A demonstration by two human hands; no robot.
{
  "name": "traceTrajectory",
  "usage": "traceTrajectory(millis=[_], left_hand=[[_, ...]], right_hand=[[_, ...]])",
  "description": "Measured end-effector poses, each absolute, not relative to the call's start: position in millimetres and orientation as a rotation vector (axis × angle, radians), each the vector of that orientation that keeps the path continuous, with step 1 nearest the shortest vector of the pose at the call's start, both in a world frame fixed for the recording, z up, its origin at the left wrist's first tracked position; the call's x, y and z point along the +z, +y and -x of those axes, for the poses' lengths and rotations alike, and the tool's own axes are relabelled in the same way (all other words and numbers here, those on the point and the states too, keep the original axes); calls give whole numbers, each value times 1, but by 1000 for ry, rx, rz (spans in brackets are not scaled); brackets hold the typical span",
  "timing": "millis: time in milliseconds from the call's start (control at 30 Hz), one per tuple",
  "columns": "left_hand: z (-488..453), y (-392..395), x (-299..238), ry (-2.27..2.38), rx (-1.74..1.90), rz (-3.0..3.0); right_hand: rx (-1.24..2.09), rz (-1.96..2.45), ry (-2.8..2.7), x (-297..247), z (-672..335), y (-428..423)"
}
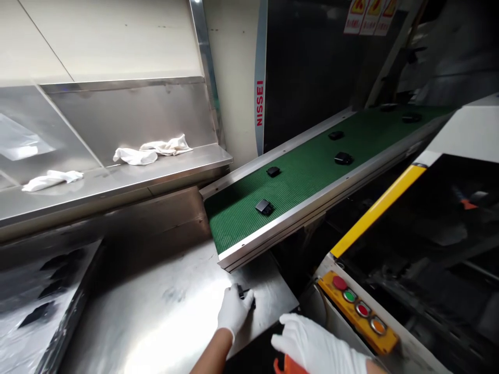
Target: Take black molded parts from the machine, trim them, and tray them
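My left hand [233, 310], in a white glove, pinches a small black plastic part [248, 298] at the front edge of the steel table [167, 301]. To its right, near the bottom of the view, my right hand [312, 340] is also gloved in white. Its fingers curl around an orange-handled tool [294, 365], whose working end is out of sight. Beyond my left hand, a green conveyor belt [237, 223] slopes toward the table and carries several similar black parts, the closest being a black part [265, 206] near the belt's lower end.
At the left lies a plastic-lined tray [66, 322] with several dark pieces. White cloths [134, 156] rest on the steel ledge [171, 166]. A yellow button box [358, 311] and a yellow bar [380, 210] stand close on the right, beside a dark machine area.
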State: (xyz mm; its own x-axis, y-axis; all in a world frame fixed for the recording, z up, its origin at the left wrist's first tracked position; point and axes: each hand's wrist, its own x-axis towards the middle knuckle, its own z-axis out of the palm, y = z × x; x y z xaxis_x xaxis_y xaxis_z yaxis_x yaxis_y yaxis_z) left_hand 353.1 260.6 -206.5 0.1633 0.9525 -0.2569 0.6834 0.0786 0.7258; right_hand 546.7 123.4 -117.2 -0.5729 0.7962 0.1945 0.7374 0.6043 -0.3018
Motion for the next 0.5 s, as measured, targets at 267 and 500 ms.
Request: traceTrajectory(millis=[267, 500], left_hand=[[-371, 243, -201, 1555, 254, -1938], [-362, 250, -198, 1549, 366, -1971]], right_hand=[[64, 1314, -2468, -154, -522, 119], [269, 1345, -2471, -136, -524, 127]])
